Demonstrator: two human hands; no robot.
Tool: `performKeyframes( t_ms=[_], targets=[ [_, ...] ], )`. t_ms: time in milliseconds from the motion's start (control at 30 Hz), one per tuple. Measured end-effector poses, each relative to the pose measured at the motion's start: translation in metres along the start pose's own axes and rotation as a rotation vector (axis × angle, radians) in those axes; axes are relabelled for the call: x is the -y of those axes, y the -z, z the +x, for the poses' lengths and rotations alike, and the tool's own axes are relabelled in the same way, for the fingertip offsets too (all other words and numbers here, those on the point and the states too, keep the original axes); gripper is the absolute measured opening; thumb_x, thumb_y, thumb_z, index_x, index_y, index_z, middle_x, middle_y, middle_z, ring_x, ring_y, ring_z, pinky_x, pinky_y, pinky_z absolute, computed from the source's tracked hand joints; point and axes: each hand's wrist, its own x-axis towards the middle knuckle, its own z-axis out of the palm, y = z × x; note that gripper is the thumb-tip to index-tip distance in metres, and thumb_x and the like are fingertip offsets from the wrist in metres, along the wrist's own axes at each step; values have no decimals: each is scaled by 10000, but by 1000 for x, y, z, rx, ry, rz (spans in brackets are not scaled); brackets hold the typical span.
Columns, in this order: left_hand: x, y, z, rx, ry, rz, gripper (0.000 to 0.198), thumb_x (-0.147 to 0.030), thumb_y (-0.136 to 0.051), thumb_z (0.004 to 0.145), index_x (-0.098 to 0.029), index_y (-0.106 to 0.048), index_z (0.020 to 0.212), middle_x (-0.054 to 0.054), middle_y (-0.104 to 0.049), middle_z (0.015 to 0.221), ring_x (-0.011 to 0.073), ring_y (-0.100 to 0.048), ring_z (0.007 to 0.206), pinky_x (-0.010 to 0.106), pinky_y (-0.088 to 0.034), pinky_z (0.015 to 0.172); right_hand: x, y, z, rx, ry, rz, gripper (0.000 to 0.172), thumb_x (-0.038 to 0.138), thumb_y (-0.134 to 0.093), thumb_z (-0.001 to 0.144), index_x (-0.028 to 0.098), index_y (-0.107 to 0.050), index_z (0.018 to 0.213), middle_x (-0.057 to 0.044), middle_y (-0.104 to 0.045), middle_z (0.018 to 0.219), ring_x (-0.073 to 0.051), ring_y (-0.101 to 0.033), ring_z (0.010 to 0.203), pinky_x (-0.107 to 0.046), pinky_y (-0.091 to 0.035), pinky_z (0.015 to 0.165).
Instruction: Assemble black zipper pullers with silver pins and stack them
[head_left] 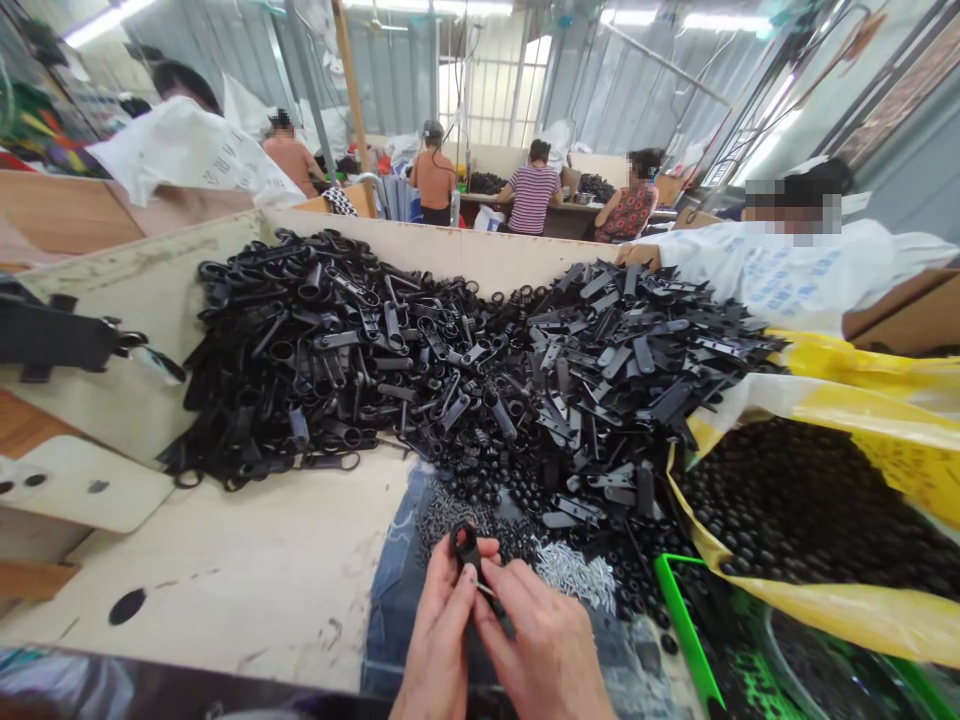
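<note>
My left hand (pixel 437 635) and my right hand (pixel 544 645) meet at the bottom middle, fingers pinched together. Between them they hold a small black plastic part (pixel 466 548) with a ring at its top end; a thin pale pin shows near my right fingertips. Just beyond lie small silver pins (pixel 574 572) and tiny black rings on a blue denim cloth (pixel 397 590). Further back rises a big heap of black looped plastic pieces (pixel 322 350) on the left and flat black straps (pixel 630 350) on the right.
A yellow bag (pixel 862 400) full of small black beads lies at right, a green crate edge (pixel 679 620) beside it. The worktable (pixel 247 570) has a raised board wall behind. A person in white leans in at far right; several people sit further back.
</note>
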Motion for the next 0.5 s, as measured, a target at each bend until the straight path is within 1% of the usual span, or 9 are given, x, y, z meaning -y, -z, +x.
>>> performKeyframes(
  t_ms=[100, 233, 333, 400, 433, 500],
  targets=[
    [5, -3, 0, -7, -23, 15, 461, -503, -835, 775, -232, -735, 1134, 76, -755, 1163, 238, -674, 1077, 321, -502, 969, 1, 1, -3, -14, 27, -31, 498, 334, -283, 1125, 184, -711, 918, -38, -728, 718, -139, -712, 559, -231, -436, 486],
    [9, -3, 0, 2, 7, 4, 479, -499, -869, 737, -211, -755, 1101, 90, -772, 1106, 231, -698, 1020, 293, -546, 905, -1, -1, -9, -26, 34, -22, 481, 321, -292, 1123, 166, -717, 961, -50, -738, 732, -147, -724, 581, -232, -462, 507],
    [7, -5, 0, 1, 27, 13, 492, -499, -879, 721, -198, -764, 1093, 96, -779, 1062, 230, -710, 984, 284, -563, 870, -3, 1, -13, -14, 20, -6, 456, 315, -319, 1118, 157, -729, 997, -56, -747, 743, -155, -728, 573, -236, -472, 499],
    [3, -6, -1, 4, 39, 22, 498, -490, -884, 716, -192, -762, 1096, 89, -780, 1008, 213, -714, 924, 271, -570, 833, -6, 6, -15, 27, 16, 48, 438, 326, -339, 1114, 155, -736, 1042, -73, -774, 808, -166, -750, 628, -231, -500, 531],
    [0, -7, -2, 11, 45, 36, 502, -490, -880, 722, -192, -756, 1106, 79, -776, 969, 193, -708, 868, 254, -571, 791, -9, 10, -14, 62, 3, 103, 421, 346, -364, 1108, 164, -742, 1062, -77, -785, 844, -171, -759, 660, -227, -517, 556],
    [-7, -7, -3, 34, 49, 93, 505, -504, -856, 749, -192, -740, 1129, 47, -748, 867, 138, -658, 714, 198, -536, 631, -16, 21, -12, 142, -80, 246, 364, 390, -447, 1081, 201, -758, 1065, -68, -791, 882, -177, -755, 702, -226, -534, 592]
  ],
)
